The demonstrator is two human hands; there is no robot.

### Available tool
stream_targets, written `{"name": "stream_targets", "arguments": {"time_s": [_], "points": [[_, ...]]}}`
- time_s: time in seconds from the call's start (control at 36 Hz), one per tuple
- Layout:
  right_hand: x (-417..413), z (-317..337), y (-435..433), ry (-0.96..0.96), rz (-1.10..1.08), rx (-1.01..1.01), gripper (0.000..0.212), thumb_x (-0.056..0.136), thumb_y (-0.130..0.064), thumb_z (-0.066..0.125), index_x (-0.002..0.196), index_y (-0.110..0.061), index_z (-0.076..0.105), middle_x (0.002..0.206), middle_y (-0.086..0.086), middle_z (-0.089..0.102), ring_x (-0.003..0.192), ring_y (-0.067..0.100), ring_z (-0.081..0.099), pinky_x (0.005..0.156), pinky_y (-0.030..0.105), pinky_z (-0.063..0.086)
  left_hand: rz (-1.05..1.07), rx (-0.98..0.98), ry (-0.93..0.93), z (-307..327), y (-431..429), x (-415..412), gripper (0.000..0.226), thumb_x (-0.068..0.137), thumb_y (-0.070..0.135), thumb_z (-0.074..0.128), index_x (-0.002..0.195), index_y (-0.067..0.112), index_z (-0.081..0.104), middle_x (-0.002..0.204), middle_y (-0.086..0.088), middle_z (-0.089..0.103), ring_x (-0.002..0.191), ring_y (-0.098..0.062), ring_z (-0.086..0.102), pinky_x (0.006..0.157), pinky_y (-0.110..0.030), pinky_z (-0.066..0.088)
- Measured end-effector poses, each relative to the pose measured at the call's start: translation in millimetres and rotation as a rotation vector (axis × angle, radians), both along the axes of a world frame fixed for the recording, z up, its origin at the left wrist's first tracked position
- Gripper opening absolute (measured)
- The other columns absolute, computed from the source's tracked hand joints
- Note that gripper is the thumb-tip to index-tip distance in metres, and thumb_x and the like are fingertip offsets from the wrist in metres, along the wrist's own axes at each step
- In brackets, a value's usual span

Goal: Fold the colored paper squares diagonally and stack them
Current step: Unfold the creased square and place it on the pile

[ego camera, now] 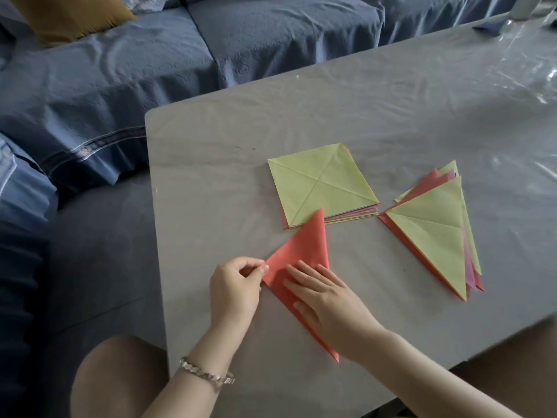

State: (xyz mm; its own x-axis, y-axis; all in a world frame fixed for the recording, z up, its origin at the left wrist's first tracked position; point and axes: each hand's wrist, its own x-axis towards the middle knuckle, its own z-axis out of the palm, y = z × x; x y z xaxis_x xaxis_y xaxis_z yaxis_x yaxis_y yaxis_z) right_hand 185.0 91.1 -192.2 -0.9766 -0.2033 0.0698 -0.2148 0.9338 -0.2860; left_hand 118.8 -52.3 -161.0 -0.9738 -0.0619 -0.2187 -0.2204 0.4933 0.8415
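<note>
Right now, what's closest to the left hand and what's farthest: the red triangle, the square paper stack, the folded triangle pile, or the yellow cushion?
From the left hand:
1. red triangle, pinched at its corner.
2. square paper stack, just beyond it.
3. folded triangle pile, farther right.
4. yellow cushion, far back on the sofa.

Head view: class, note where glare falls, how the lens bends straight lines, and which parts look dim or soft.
In the head view, glare streaks the table cover at far right; the wide lens slightly bows the table's edges; the light is soft, with only faint shadow under the right hand on the red triangle; the sofa at left is dimmest.
</note>
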Motion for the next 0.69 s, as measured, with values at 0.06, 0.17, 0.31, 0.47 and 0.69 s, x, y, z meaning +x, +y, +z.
{"name": "stream_targets", "arguments": {"time_s": [0.06, 0.17, 0.31, 0.47, 0.69], "points": [[7, -1, 4, -0.029, -0.057, -0.001, 0.044, 0.091, -0.035, 0.032, 0.113, -0.021, 0.067, 0.125, -0.006, 0.060, 0.118, 0.013, 0.055, 0.104, 0.026, 0.032, -0.001, -0.011, 0.001, -1, 0, 0, 0.017, 0.079, 0.011, 0.071, 0.067, 0.023, 0.068, 0.061, 0.008, 0.065, 0.059, -0.015, 0.063, 0.058, -0.021, 0.046], [22, 1, 12, -0.064, -0.187, 0.041, 0.064, 0.099, -0.039, 0.009, 0.116, -0.015, 0.066, 0.129, -0.002, 0.057, 0.123, 0.013, 0.050, 0.109, 0.028, 0.020, -0.005, -0.022, 0.006, -2, -1, 1, 0.020, 0.079, 0.012, 0.070, 0.066, 0.026, 0.067, 0.061, 0.009, 0.065, 0.060, -0.015, 0.064, 0.056, -0.019, 0.044], [30, 3, 12, -0.032, -0.263, 0.072, 0.066, 0.099, -0.039, 0.008, 0.115, -0.011, 0.065, 0.127, -0.001, 0.058, 0.122, 0.021, 0.051, 0.109, 0.034, 0.017, -0.018, -0.023, 0.018, -3, -1, 2, 0.024, 0.079, 0.010, 0.070, 0.065, 0.028, 0.065, 0.060, 0.012, 0.064, 0.059, -0.013, 0.063, 0.057, -0.019, 0.043], [13, 1, 10, -0.029, -0.341, 0.125, 0.067, 0.099, -0.038, 0.006, 0.118, -0.009, 0.063, 0.128, 0.002, 0.058, 0.126, 0.025, 0.047, 0.106, 0.041, 0.020, -0.031, -0.038, 0.038, -3, -2, 2, 0.022, 0.079, 0.010, 0.070, 0.065, 0.027, 0.066, 0.060, 0.013, 0.063, 0.059, -0.011, 0.062, 0.055, -0.015, 0.041], [-31, 0, 22, 0.092, -0.416, 0.181, 0.038, 0.074, -0.025, 0.065, 0.105, -0.003, 0.069, 0.118, 0.007, 0.065, 0.120, 0.035, 0.051, 0.092, 0.051, 0.043, -0.026, -0.047, 0.040, -8, -3, 1, 0.022, 0.079, 0.010, 0.070, 0.065, 0.027, 0.066, 0.061, 0.011, 0.064, 0.060, -0.016, 0.064, 0.061, -0.025, 0.047]]}}
